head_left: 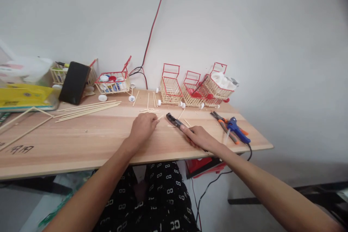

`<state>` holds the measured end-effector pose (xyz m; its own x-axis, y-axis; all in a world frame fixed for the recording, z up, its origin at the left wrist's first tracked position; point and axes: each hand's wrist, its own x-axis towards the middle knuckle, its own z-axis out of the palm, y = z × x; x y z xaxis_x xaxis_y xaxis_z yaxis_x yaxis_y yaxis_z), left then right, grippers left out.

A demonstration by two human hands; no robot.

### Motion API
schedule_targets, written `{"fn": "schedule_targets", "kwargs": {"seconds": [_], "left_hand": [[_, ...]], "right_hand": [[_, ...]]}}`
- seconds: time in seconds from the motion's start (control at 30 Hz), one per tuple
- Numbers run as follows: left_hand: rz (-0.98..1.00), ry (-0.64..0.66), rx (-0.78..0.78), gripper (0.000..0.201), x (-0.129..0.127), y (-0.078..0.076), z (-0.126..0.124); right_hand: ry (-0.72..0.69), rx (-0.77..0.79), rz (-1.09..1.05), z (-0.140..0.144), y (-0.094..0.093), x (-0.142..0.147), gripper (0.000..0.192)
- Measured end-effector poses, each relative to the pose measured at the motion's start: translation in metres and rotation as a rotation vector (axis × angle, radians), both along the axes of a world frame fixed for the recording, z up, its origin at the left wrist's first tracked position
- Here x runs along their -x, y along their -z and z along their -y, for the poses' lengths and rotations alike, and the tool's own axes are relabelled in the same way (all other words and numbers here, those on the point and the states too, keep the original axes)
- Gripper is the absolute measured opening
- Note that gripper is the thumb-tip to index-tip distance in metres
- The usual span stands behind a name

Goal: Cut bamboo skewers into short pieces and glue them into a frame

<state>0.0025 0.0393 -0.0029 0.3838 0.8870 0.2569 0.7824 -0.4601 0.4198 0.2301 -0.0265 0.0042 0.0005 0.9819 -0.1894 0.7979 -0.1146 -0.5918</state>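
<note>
Short wooden stick [161,117] is pinched in L hand [143,128], thumb & fingertips closed, midway betw. table's [95,148] front & back edges, tip left exposed, apparently for access. Black pliers [175,121] are gripped in R hand [197,136], fingers curled round handles. Mini shopping carts [172,96] are lined along back edge, prob. for elbow room.

Carts [171,90] are lined along the worktop's [92,145] back edge, a phone [73,82] before the leftmost; sticks [150,111] are scattered in front, pliers [224,127] and glue gun [237,130] placed toward the right edge.
</note>
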Motion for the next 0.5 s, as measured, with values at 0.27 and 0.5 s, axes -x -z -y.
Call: {"fn": "schedule_targets", "kwargs": {"seconds": [0.27, 0.5], "left_hand": [[-0.28, -0.223, -0.036, 0.025, 0.011, -0.01, -0.021], [-0.045, -0.108, -0.152, 0.023, -0.019, -0.018, -0.018]], "right_hand": [[0.247, -0.359, -0.7, -0.021, 0.009, -0.004, 0.065], [0.41, -0.515, -1.21, -0.042, 0.026, -0.007, 0.065]]}}
